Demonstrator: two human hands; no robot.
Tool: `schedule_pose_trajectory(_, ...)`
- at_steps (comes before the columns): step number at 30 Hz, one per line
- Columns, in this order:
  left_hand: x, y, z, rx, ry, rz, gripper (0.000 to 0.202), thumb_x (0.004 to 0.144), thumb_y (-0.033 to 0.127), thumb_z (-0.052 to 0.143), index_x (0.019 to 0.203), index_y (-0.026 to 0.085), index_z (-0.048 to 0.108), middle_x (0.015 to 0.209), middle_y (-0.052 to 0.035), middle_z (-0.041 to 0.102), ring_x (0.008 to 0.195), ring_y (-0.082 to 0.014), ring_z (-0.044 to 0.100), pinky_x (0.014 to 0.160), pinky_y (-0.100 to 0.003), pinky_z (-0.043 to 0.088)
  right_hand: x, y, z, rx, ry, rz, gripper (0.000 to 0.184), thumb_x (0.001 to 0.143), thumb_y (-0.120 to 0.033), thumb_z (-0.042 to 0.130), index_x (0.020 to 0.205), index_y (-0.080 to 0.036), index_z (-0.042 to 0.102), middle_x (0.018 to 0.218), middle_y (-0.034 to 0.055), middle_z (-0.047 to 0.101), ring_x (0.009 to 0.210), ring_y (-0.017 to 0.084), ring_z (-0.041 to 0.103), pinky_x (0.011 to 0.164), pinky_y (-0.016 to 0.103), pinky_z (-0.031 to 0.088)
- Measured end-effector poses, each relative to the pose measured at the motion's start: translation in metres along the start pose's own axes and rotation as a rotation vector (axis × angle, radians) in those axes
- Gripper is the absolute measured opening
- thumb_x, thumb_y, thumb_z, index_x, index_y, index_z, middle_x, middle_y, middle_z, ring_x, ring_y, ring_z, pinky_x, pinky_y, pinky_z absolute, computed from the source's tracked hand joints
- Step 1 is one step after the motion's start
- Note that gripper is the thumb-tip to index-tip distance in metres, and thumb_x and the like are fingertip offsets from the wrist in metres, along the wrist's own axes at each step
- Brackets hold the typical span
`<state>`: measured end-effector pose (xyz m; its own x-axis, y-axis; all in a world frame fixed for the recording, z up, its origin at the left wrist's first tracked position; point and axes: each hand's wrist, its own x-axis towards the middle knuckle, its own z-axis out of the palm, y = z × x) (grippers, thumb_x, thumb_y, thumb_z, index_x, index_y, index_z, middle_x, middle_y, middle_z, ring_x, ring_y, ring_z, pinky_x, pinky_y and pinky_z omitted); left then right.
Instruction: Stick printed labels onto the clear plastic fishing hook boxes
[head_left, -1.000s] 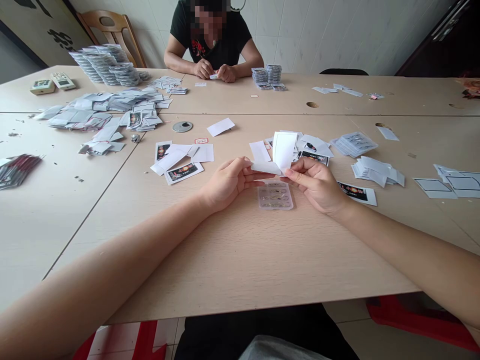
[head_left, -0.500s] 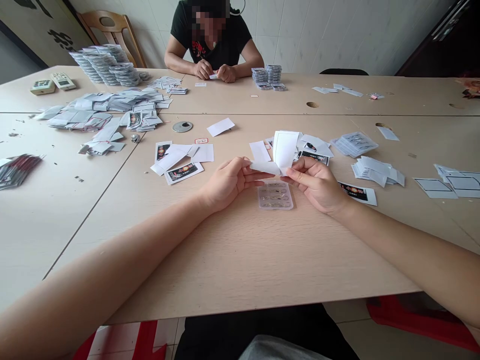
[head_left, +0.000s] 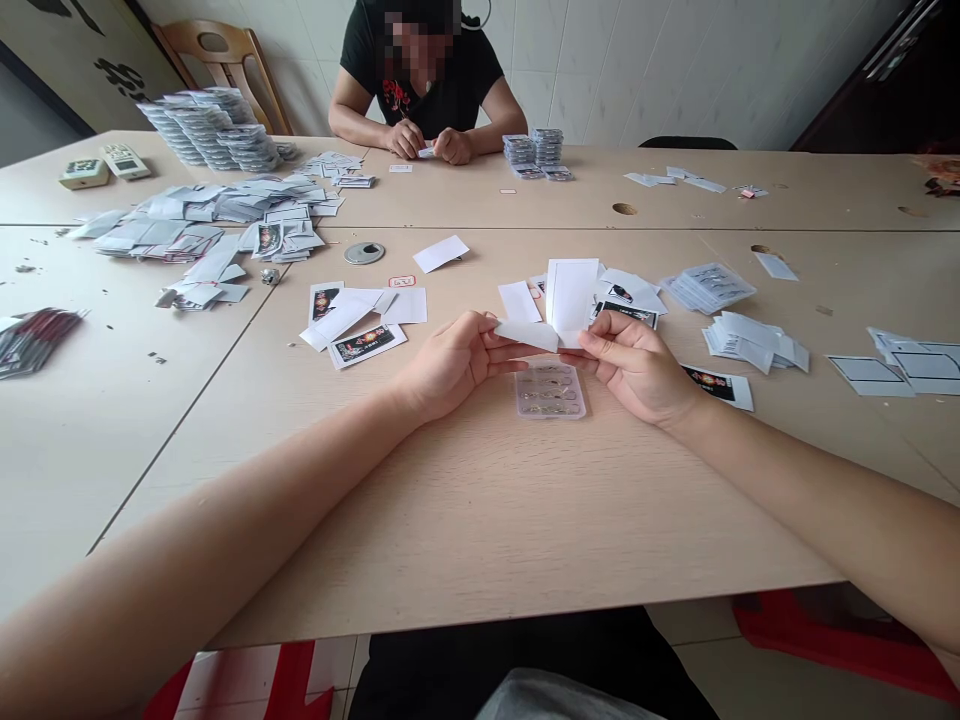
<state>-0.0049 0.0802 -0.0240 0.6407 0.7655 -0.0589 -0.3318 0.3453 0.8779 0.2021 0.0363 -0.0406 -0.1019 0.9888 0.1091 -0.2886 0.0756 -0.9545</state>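
Note:
My left hand (head_left: 457,368) pinches the left part of a folded white paper card (head_left: 573,296). The card's right part is gripped between the thumb and fingers of my right hand (head_left: 634,368). One panel of it stands upright, and a narrow strip reaches toward my left hand. Just below, a clear plastic case (head_left: 551,392) with small compartments lies on the table, its far edge partly hidden by my fingers. Printed black labels (head_left: 367,345) and white slips lie left of my left hand. Beyond my right hand is a pile of white papers (head_left: 630,290).
Across the table (head_left: 420,520) sits a person (head_left: 427,90) holding something small. Heaps of white cards (head_left: 225,205) and stacked packets (head_left: 214,130) fill the far left. To the right lie clear packets (head_left: 709,288), folded cards (head_left: 757,342) and a round metal lid-like disc (head_left: 364,253) at left centre.
Both hands keep their hold on the card. The upright panel has opened slightly and the fingers have shifted a little; everything else looks the same.

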Motion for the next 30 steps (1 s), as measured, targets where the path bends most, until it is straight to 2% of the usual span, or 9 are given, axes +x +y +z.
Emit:
schedule_pose_trajectory(5,0.0003,0.0005,-0.0002,-0.002,-0.005,-0.010,0.018,0.083,0.026,0.044,0.080,0.017,0.060,0.094,-0.0051,0.072,0.100,-0.0234,0.064,0.090,-0.037,0.042,-0.0002,-0.0018,0.0012,0.029,-0.007,0.027,0.021,0.073,-0.028,0.075,0.067,-0.021,0.056,0.079,-0.0025,0.065,0.085,0.015,0.064,0.091,0.037,0.051)
schedule_pose_trajectory(9,0.0007,0.0006,-0.0010,-0.008,-0.035,-0.010,0.019,0.084,0.025,0.044,0.080,0.017,0.060,0.096,-0.0047,0.072,0.100,-0.0227,0.065,0.087,-0.035,0.043,-0.0001,-0.0033,0.0020,0.053,-0.005,0.032,0.019,0.074,-0.026,0.074,0.067,-0.021,0.057,0.079,-0.0019,0.067,0.084,0.015,0.065,0.090,0.037,0.051)
schedule_pose_trajectory(17,0.0005,0.0008,-0.0020,-0.003,-0.066,-0.014,0.020,0.085,0.026,0.043,0.085,0.016,0.061,0.097,-0.0055,0.072,0.103,-0.0228,0.064,0.089,-0.034,0.044,-0.0004,-0.0050,0.0024,0.125,-0.035,0.051,0.013,0.080,-0.017,0.066,0.068,-0.020,0.060,0.081,-0.0008,0.068,0.082,0.013,0.065,0.084,0.029,0.054)
schedule_pose_trajectory(30,0.0005,0.0000,-0.0019,-0.027,-0.072,-0.014,0.023,0.085,0.025,0.042,0.088,0.016,0.062,0.101,-0.0066,0.071,0.108,-0.0255,0.061,0.090,-0.036,0.044,0.0000,-0.0033,0.0000,0.139,-0.039,0.059,0.013,0.081,-0.016,0.065,0.070,-0.020,0.060,0.083,-0.0009,0.070,0.082,0.013,0.067,0.082,0.026,0.053)
